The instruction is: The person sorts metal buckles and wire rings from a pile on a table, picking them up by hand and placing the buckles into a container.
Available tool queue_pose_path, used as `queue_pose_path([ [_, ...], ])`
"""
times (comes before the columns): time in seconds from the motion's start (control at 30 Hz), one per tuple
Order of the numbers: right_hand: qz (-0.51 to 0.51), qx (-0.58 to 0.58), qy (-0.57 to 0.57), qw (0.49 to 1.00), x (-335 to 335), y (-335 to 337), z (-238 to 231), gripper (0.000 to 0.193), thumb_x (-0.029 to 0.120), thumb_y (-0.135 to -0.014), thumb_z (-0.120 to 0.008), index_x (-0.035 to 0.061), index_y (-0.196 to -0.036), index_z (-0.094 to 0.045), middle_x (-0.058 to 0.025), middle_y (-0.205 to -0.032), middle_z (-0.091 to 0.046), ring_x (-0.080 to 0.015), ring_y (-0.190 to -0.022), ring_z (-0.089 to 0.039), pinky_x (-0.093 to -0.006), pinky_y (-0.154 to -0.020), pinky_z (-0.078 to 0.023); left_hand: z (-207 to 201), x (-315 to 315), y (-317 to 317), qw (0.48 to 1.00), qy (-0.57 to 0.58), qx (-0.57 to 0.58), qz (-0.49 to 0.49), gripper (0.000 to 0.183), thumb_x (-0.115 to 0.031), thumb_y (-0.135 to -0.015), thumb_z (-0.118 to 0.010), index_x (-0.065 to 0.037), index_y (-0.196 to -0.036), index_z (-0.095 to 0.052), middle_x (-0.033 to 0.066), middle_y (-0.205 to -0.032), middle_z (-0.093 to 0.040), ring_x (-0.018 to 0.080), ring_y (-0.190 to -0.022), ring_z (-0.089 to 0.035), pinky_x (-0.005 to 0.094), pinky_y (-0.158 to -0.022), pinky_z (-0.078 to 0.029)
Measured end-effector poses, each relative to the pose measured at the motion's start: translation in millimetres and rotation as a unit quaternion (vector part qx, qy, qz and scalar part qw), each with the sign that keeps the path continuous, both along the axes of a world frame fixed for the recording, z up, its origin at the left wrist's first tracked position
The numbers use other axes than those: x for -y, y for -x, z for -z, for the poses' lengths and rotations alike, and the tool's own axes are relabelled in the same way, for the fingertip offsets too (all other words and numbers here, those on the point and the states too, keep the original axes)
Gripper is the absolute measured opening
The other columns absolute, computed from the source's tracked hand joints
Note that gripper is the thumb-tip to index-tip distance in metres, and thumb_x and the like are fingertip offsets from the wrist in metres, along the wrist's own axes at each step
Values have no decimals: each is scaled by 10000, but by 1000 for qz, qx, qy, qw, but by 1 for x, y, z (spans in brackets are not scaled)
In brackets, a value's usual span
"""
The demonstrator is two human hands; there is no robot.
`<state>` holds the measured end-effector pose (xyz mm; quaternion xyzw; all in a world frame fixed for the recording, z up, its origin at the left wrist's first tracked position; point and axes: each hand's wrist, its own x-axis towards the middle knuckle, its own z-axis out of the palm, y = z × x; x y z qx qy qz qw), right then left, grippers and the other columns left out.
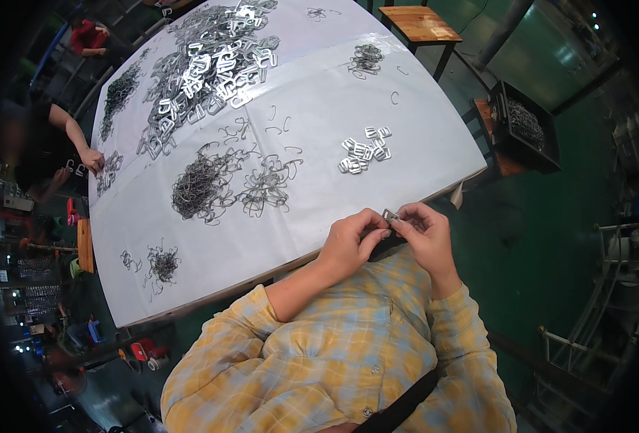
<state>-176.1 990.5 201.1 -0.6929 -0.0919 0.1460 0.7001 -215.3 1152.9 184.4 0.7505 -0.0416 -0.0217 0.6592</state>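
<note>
Close to my body, at the near edge of the table, both hands meet around a small metal buckle (389,215). My left hand (350,237) is closed in a pinch at the buckle's left side; whether a thin wire is also between its fingers is hidden. My right hand (428,232) grips the buckle between thumb and fingers. Just beyond the hands lies a small group of silver buckles (363,153) on the white tabletop (319,195). Left of it are heaps of thin bent wire hooks (198,186) and a looser spread of hooks (265,189).
A large pile of metal buckles (215,68) covers the far left. Smaller hook piles lie at the near left (164,265) and far right (366,59). A co-worker's hand (92,160) works at the left edge. A black crate (525,126) and wooden stool (420,24) stand beyond the table.
</note>
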Motion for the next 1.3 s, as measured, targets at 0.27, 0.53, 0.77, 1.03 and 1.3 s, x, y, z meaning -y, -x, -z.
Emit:
queue_pose_path([
  [0.27, 36, 17, 36, 999, 22, 9, 1, 104, -3, -783, -645, -47, -869, -607, -9, -763, -584, -50, -667, -513, -195, -586, -414, 23, -98, -73, 858, -439, 182, -195, 91, -46, -776, -608, -36, -841, -670, 96, -822, -631, 256, -775, -594, 359, -668, -488],
  [0.53, 33, 0, 28, 999, 27, 13, 9, 114, 0, -779, -652, -40, -879, -613, -13, -781, -591, -58, -678, -514, -196, -608, -421, 31, -128, -112, 726, -679, 106, -35, 81, -14, -709, -556, -19, -717, -636, 115, -787, -615, 265, -782, -605, 368, -657, -511],
  [0.77, 35, 17, 35, 999, 25, 13, 9, 113, 11, -783, -653, -37, -877, -612, -6, -763, -588, -48, -671, -508, -195, -594, -417, 28, -131, -120, 733, -676, 67, -48, 68, -51, -704, -584, -17, -724, -639, 138, -773, -629, 284, -753, -618, 370, -631, -507],
  [1.03, 23, 8, 37, 999, 20, 11, 21, 99, 16, -783, -636, -35, -863, -607, -19, -708, -605, -49, -617, -536, -188, -559, -417, -9, -74, -74, 994, -111, -14, 18, 69, -48, -804, -595, -21, -756, -554, 31, -760, -567, 141, -746, -548, 295, -703, -445],
  [1.3, 22, 15, 33, 999, 13, 10, 20, 105, 27, -777, -645, -33, -856, -611, -14, -701, -598, -45, -625, -517, -200, -565, -420, -9, -20, -31, 987, 8, 82, 139, 67, -70, -834, -580, -37, -839, -522, 88, -983, -538, 158, -929, -498, 292, -853, -386],
])
